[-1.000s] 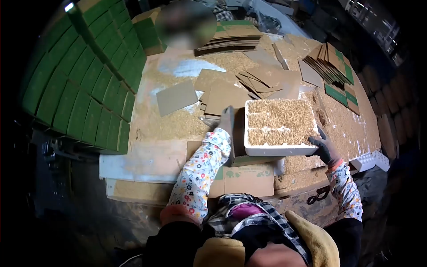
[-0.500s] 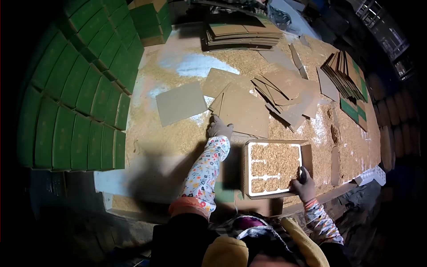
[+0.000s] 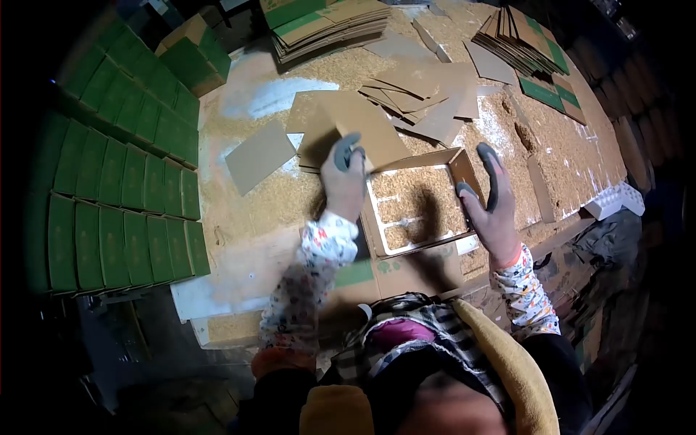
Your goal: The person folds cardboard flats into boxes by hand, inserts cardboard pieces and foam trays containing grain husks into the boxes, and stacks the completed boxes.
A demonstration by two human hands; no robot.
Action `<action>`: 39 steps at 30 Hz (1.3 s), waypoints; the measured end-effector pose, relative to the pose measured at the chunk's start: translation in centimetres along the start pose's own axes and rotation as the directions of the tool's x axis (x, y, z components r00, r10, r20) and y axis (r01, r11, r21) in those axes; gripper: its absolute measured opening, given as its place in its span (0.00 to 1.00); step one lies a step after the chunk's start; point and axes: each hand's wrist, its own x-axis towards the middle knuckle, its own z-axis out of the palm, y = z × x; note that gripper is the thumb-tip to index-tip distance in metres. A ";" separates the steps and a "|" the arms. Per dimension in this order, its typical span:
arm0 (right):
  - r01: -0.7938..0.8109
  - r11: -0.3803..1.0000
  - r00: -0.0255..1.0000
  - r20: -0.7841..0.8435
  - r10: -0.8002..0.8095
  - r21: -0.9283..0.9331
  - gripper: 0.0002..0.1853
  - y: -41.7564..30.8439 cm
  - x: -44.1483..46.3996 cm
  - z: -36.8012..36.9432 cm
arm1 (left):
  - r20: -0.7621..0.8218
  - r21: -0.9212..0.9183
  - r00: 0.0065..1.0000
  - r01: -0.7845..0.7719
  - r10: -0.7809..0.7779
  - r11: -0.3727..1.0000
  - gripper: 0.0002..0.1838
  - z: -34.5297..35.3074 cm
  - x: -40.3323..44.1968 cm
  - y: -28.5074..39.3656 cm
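Brown cardboard forms the open box [image 3: 465, 170] that stands near the table's front edge, between the two hands and within easy reach of both, which is probably why it sits there. Inside it lies a white tray [image 3: 395, 250] filled almost to its rim with loose tan flakes [image 3: 399, 188]; kept level, it would be less likely to spill. Left of the box, the gloved left hand [image 3: 344, 181] is curled, thumb against fingers, and seems to pinch a cardboard sheet [image 3: 373, 130] by its near edge, a grip that would leave most of the flat face free; the exact contact is partly hidden. The right hand [image 3: 496, 210] holds nothing: its fingers are spread wide, with the thumb just beside the box's right wall, perhaps handy for steadying it, though I cannot tell whether they touch. More loose sheets [image 3: 413, 80] lie beyond the box, close to the left hand. Flattened boxes [image 3: 333, 29] are piled at the table's far side, and green boxes [image 3: 119, 177] stand in tight rows on the left, probably to save room.
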 end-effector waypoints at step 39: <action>0.004 0.986 0.392 0.907 0.154 -0.169 0.37 4.7 -1.3 4.3 | 0.489 0.641 0.670 -0.710 -0.559 -0.291 0.35 -0.4 -8.7 -6.2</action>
